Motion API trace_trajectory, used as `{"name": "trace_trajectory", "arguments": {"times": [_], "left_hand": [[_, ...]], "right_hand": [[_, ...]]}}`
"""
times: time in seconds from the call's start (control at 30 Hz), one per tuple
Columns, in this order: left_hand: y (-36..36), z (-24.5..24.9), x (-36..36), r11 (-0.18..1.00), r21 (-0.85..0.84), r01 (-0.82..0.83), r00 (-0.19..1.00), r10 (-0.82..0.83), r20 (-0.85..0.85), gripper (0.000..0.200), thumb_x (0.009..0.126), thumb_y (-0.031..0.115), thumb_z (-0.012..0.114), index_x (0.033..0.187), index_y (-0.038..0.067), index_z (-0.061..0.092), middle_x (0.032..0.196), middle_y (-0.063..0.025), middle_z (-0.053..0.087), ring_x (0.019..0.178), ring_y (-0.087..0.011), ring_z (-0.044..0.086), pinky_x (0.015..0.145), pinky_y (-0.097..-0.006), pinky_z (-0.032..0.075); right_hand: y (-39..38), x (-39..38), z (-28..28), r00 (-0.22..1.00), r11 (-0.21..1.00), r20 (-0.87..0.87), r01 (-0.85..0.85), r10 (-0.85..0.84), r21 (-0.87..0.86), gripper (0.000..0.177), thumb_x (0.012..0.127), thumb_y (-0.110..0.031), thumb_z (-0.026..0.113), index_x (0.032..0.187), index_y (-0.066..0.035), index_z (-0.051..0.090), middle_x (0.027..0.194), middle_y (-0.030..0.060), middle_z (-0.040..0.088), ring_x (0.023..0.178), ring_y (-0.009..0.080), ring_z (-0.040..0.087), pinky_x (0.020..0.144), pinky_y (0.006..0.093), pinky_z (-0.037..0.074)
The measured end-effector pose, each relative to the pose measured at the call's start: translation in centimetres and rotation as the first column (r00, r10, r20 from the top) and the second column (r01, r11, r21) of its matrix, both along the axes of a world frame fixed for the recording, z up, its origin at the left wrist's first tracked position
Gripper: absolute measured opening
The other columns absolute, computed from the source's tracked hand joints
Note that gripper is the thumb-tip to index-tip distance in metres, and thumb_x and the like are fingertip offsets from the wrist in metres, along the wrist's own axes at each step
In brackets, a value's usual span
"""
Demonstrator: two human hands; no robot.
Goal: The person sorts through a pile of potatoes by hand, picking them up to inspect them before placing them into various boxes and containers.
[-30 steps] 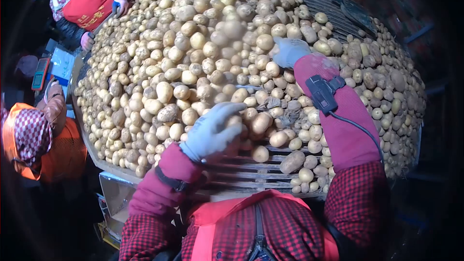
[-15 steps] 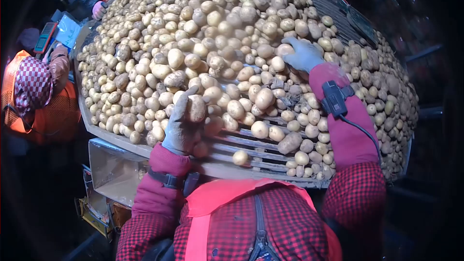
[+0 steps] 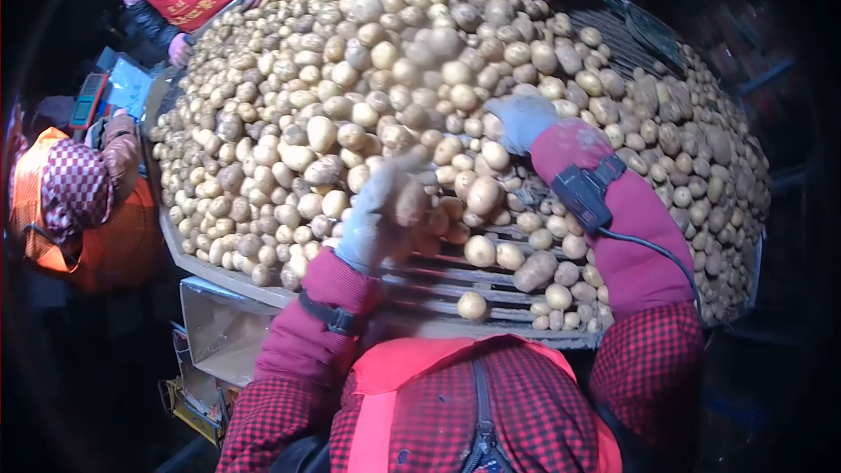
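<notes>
A large heap of potatoes (image 3: pixel 289 158) covers a slatted table. My left hand (image 3: pixel 375 219), in a dusty pale glove, is closed around a potato (image 3: pixel 410 203) over the near slats; motion blurs its fingertips. Further right, my right hand (image 3: pixel 523 121) lies palm down against the heap, its fingers smeared and partly hidden among the potatoes. Just below it sits a round potato (image 3: pixel 495 155). Between the two hands rests a larger potato (image 3: pixel 483 195), and a single potato (image 3: pixel 472 305) lies on the slats close to my body.
Bare slats (image 3: pixel 420 285) show at the near edge. An open box (image 3: pixel 226 333) stands below the table's left rim (image 3: pixel 215 273). A person in an orange vest (image 3: pixel 114 241) is at the left; co-workers' gloved hands (image 3: pixel 180 48) reach the far edge. A dark panel (image 3: pixel 646 35) lies at the far right.
My left hand has moved right with the potato in it. My right hand has shifted slightly left. At the far edge, a co-worker's gloved hands have come into view, one holding a potato.
</notes>
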State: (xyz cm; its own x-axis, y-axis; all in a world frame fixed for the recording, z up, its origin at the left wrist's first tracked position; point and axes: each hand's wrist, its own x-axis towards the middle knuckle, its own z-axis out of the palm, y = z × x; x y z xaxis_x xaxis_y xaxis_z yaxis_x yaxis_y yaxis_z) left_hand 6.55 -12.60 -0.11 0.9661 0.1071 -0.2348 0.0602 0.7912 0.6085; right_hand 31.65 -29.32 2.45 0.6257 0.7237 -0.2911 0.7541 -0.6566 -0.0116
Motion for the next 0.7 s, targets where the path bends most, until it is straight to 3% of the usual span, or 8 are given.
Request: {"name": "trace_trajectory", "arguments": {"times": [0.13, 0.2, 0.27, 0.4, 0.47, 0.53, 0.63, 0.7], "left_hand": [[-0.4, -0.2, -1.5, 0.998, 0.058, 0.017, 1.0, -0.015, -0.025, 0.057, 0.105, 0.052, 0.05, 0.143, 0.01, 0.048, 0.118, -0.0118, 0.061, 0.091, -0.0304, 0.066, 0.061, -0.043, 0.057], [-0.5, -0.7, -2.0, 0.995, -0.093, 0.02, 1.0, -0.021, -0.007, 0.051, 0.105, 0.049, 0.051, 0.14, 0.011, 0.051, 0.121, -0.0114, 0.062, 0.095, -0.031, 0.067, 0.066, -0.0441, 0.058], [-0.2, -2.2, -2.6, 0.993, -0.102, -0.058, 0.998, 0.058, 0.006, 0.047, 0.105, 0.048, 0.053, 0.137, 0.015, 0.054, 0.126, -0.0106, 0.063, 0.103, -0.0295, 0.066, 0.08, -0.0447, 0.057], [0.6, -2.0, -4.0, 0.976, -0.209, -0.069, 0.997, 0.059, -0.054, 0.046, 0.104, 0.047, 0.056, 0.134, 0.012, 0.056, 0.122, -0.0119, 0.064, 0.105, -0.0275, 0.065, 0.084, -0.0442, 0.056], [0.3, -1.3, -3.7, 0.985, -0.155, -0.08, 0.995, 0.069, -0.075, 0.047, 0.105, 0.047, 0.055, 0.133, 0.01, 0.056, 0.12, -0.0124, 0.065, 0.103, -0.0272, 0.066, 0.083, -0.0433, 0.056], [-0.3, -1.1, -3.5, 0.993, -0.104, -0.056, 0.995, 0.047, -0.09, 0.048, 0.105, 0.048, 0.054, 0.131, 0.008, 0.056, 0.117, -0.0127, 0.065, 0.1, -0.0272, 0.066, 0.082, -0.0425, 0.056], [-0.4, -1.6, -2.9, 0.738, 0.67, -0.082, 0.991, -0.01, 0.132, 0.047, 0.104, 0.046, 0.056, 0.126, 0.004, 0.061, 0.112, -0.0138, 0.068, 0.093, -0.0273, 0.069, 0.071, -0.0408, 0.059], [-0.4, -0.5, -2.8, 0.968, 0.236, 0.081, 0.997, -0.083, 0.0, 0.041, 0.104, 0.04, 0.058, 0.122, 0.002, 0.062, 0.106, -0.012, 0.07, 0.082, -0.0219, 0.069, 0.061, -0.0334, 0.056]], "right_hand": [[0.6, 0.3, 0.3, 0.999, 0.994, 0.041, 0.005, 0.0, -0.111, 0.046, 0.085, -0.041, 0.069, 0.127, -0.022, 0.066, 0.125, 0.0157, 0.069, 0.117, 0.0373, 0.063, 0.1, 0.05, 0.049], [-0.4, -0.2, 0.4, 0.992, 0.99, -0.003, 0.124, -0.124, 0.072, 0.035, 0.099, -0.037, 0.057, 0.125, -0.018, 0.07, 0.119, 0.0148, 0.07, 0.108, 0.0291, 0.069, 0.091, 0.0416, 0.056], [-2.1, 1.4, -0.7, 0.991, 0.983, -0.117, 0.078, -0.058, 0.168, 0.054, 0.086, -0.035, 0.073, 0.135, -0.018, 0.06, 0.123, 0.0168, 0.068, 0.114, 0.0377, 0.065, 0.097, 0.0465, 0.053], [-4.4, 0.6, -0.6, 0.725, 0.579, -0.688, 0.559, 0.005, 0.593, 0.062, 0.097, -0.032, 0.07, 0.147, -0.001, 0.049, 0.123, 0.0086, 0.066, 0.111, 0.0182, 0.064, 0.095, 0.032, 0.054], [-5.0, -3.7, 2.0, 0.377, 0.322, -0.886, 0.832, 0.269, 0.452, 0.063, 0.098, -0.035, 0.069, 0.149, -0.004, 0.048, 0.123, 0.0128, 0.067, 0.107, 0.0192, 0.068, 0.093, 0.0333, 0.057], [-6.1, -6.9, 2.1, 0.071, 0.373, -0.841, 0.874, 0.536, 0.311, 0.052, 0.1, -0.04, 0.066, 0.136, -0.004, 0.055, 0.118, 0.0128, 0.066, 0.101, 0.0203, 0.067, 0.085, 0.0342, 0.057], [-5.4, -10.9, -0.6, -0.033, 0.324, -0.772, 0.918, 0.635, 0.227, 0.05, 0.103, -0.046, 0.06, 0.13, -0.003, 0.058, 0.11, 0.0134, 0.069, 0.088, 0.0201, 0.069, 0.073, 0.0332, 0.059], [-5.5, -13.0, -0.7, -0.091, 0.351, -0.803, 0.924, 0.589, 0.152, 0.046, 0.105, -0.041, 0.059, 0.131, -0.003, 0.059, 0.112, 0.0108, 0.067, 0.093, 0.0186, 0.066, 0.078, 0.0338, 0.057]]}}
